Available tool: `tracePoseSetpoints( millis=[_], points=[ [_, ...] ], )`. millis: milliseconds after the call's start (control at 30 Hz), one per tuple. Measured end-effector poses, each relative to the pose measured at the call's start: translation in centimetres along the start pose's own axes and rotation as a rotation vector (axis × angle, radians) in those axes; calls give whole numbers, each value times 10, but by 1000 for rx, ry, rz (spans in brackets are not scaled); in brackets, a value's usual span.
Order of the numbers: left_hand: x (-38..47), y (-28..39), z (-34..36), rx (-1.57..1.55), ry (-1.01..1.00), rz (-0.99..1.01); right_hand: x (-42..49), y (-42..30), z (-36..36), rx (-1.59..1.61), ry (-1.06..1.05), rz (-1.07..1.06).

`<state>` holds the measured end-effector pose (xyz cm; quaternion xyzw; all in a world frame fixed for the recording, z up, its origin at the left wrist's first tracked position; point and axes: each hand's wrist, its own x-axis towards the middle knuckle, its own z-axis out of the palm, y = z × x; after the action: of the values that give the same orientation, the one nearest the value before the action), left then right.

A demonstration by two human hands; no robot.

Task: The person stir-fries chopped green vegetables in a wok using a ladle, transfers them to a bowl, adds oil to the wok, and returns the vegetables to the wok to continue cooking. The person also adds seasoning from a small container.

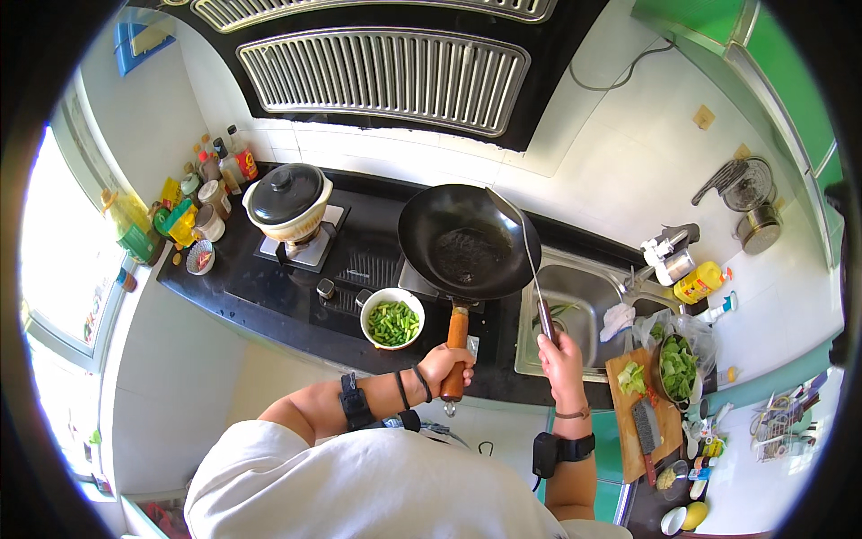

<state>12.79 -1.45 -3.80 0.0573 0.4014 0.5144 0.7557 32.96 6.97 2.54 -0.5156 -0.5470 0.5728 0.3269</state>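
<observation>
My left hand (449,367) grips the wooden handle (457,337) of a dark wok (465,242). The wok stands over the right side of the cooktop, its inside dark and shiny with no food visible. In my right hand (561,360) is a long-handled wok spatula (537,283), its blade resting against the wok's upper right wall. Just left of the wok handle, a white bowl (364,316) holds chopped green vegetable pieces (393,323).
A lidded clay pot (287,202) occupies the left burner, with bottles and jars (215,195) behind. Right of the wok lies a steel sink (586,323). Farther right, a cutting board (623,438) carries a cleaver (648,428) beside a bowl of leafy greens (679,367). A range hood (384,74) hangs above.
</observation>
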Motion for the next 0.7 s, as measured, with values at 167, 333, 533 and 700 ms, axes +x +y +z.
tracePoseSetpoints(
  millis=[167,333,533,700],
  points=[
    [-4,-8,-24,-52,-41,4,2,10,5,-41,-6,12],
    [-2,-6,-38,-47,-55,27,10,21,15,-62,32,58],
    [1,-3,-44,-8,-156,-42,32,38,33,-239,89,-4],
    [-4,15,-62,362,-156,-93,52,54,53,-402,146,-106]
  ],
)
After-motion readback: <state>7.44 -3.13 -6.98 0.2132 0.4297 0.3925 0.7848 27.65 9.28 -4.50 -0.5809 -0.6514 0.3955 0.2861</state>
